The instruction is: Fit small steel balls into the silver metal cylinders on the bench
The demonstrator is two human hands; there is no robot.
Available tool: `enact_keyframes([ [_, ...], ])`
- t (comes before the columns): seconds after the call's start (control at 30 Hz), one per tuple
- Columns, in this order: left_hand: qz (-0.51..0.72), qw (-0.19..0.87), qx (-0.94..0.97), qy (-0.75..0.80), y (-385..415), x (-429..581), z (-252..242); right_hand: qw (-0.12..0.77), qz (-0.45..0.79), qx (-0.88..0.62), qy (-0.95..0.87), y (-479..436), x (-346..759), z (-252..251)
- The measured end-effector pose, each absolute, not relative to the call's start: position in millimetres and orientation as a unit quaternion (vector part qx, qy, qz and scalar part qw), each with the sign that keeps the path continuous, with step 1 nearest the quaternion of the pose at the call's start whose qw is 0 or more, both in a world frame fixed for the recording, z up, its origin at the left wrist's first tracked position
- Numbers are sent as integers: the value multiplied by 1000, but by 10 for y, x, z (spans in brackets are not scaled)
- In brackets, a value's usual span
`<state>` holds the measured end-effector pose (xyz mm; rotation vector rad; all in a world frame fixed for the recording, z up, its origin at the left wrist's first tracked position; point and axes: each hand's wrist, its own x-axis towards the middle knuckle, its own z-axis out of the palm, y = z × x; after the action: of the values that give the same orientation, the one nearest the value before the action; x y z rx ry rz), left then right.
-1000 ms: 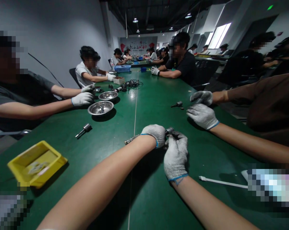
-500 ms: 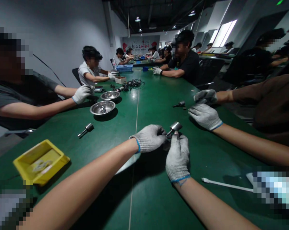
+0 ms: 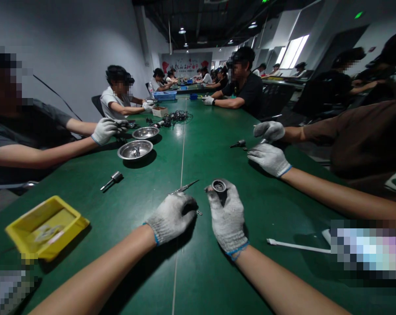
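Observation:
My right hand [image 3: 228, 218], in a white knit glove with a blue cuff edge, grips a metal cylinder [image 3: 219, 186] between thumb and fingers. Its round hollow end faces up toward me. My gloved left hand [image 3: 172, 215] is low over the table with its fingers curled downward. Just beyond its knuckles a slim pointed metal tool [image 3: 187, 187] sticks out to the right. The undersides of the fingers are hidden, so whether they grip this tool does not show. Two tiny rings [image 3: 199, 213] lie on the green table [image 3: 145, 275] between my hands.
On the left are a yellow bin [image 3: 50, 253] with small pieces and a shafted metal part [image 3: 112, 180]. Farther off stand a steel bowl [image 3: 135, 156] and tangled cables [image 3: 176, 118]. A co-worker's gloved hand [image 3: 270, 159], a white cable [image 3: 298, 246] and a blurred-out device [image 3: 369, 253] are on the right.
My left hand has left the metal part and moved left and down, beside the pointed tool. My right hand has turned the part, so its hollow end now faces me. The rings have come into view.

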<state>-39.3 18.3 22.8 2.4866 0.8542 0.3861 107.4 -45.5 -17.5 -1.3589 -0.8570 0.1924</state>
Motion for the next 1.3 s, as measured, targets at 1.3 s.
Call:
enact_keyframes([
  [1.3,428,275,802,311,-19,-430,367,632,163,-542,-529,-507,1102,-91],
])
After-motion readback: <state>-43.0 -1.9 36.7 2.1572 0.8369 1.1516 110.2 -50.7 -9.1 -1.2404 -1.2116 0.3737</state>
